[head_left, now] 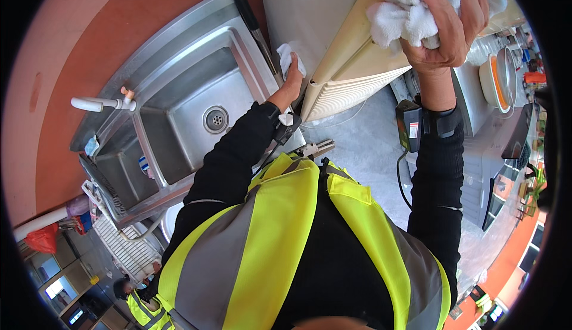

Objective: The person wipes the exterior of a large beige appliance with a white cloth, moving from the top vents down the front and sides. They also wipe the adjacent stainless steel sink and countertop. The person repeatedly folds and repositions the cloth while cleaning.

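My right hand [450, 35] is closed round a bunched white cloth [402, 17], raised high at the upper right. The cloth lies against the top area of a tall cream appliance [347, 47] with a ribbed panel [351, 90]. Lower and to the left, my left hand [291, 84] is at the appliance's pale side [313, 8]. A smaller white cloth [285, 57] shows between its fingers and that side. How firmly the left fingers close on this cloth is partly hidden.
A steel double sink [202, 97] with a white tap [98, 104] stands on the left. Beside it rises a black-and-silver pole [241, 2]. On the right are a bowl with an orange inside [494, 82] and a grey cabinet [476, 169]. Another person [146, 309] is at the lower left.
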